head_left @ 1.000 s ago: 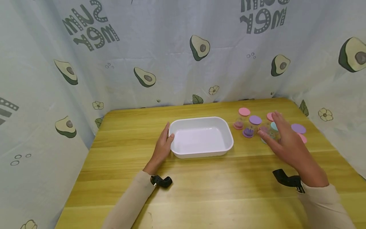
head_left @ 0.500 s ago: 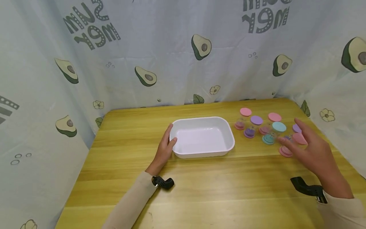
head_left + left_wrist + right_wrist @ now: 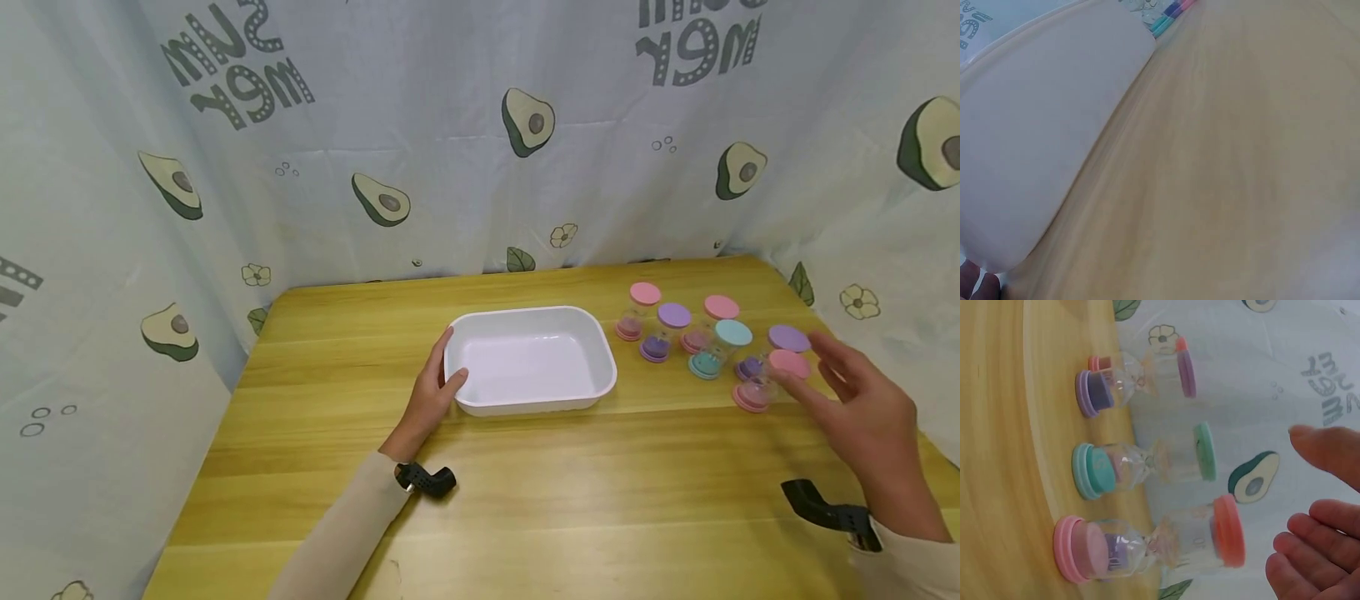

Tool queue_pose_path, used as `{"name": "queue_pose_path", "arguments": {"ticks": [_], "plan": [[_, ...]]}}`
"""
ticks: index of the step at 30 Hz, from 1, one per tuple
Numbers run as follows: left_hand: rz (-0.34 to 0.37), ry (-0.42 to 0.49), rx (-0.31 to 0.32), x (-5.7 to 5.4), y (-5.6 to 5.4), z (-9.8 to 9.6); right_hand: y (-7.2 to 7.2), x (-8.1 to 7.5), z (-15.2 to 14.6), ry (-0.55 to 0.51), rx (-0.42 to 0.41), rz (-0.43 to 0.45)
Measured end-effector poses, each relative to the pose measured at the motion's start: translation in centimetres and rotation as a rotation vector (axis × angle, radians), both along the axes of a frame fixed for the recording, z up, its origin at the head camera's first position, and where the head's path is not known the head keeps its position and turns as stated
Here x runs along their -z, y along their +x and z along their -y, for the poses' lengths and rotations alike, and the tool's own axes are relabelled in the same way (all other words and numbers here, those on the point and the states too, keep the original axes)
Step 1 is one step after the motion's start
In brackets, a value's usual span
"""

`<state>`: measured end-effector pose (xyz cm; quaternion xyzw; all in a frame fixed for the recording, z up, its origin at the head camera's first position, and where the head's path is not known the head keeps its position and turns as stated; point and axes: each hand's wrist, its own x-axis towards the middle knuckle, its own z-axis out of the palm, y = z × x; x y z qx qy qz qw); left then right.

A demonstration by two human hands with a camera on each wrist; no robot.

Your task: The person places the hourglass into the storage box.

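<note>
My left hand (image 3: 426, 404) grips the left end of a white rectangular tray (image 3: 528, 367), thumb over the rim and fingers along the outer wall. In the left wrist view, fingertips (image 3: 985, 286) show at the corner of the tray (image 3: 1041, 119). On the right stands a pink hourglass (image 3: 752, 396), its lid close to my right hand (image 3: 862, 408). The right wrist view shows this hand (image 3: 1322, 544) with relaxed fingers, holding nothing, and a gap before the pink hourglass (image 3: 1229, 531). Beside it are a teal hourglass (image 3: 732, 333) and a purple hourglass (image 3: 788, 337).
Further hourglasses stand upright between tray and right edge: a purple hourglass (image 3: 673, 315), a left pink hourglass (image 3: 645, 293) and a back pink hourglass (image 3: 721, 307). The wooden table (image 3: 570, 492) ends at an avocado-print curtain (image 3: 450, 125) behind and at both sides.
My right hand has moved right and nearer from above the hourglasses, uncovering the teal one and the front pink one. The left hand and tray have stayed nearly still.
</note>
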<state>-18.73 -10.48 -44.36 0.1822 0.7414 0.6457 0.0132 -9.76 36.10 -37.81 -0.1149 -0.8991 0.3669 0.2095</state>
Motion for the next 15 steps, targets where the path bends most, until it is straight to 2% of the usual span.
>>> {"name": "queue_pose_path", "arguments": {"ticks": [3,9,15], "plan": [[0.007,0.012,0.007,0.0,0.0,0.1,-0.1,0.4,-0.4,-0.055,0.040,-0.002],[0.002,0.005,0.006,0.1,-0.1,0.0,0.0,1.2,-1.1,-0.225,0.055,-0.037],[0.017,0.002,-0.007,0.1,0.0,-0.1,-0.1,1.8,-1.4,-0.264,0.061,-0.025]]}}
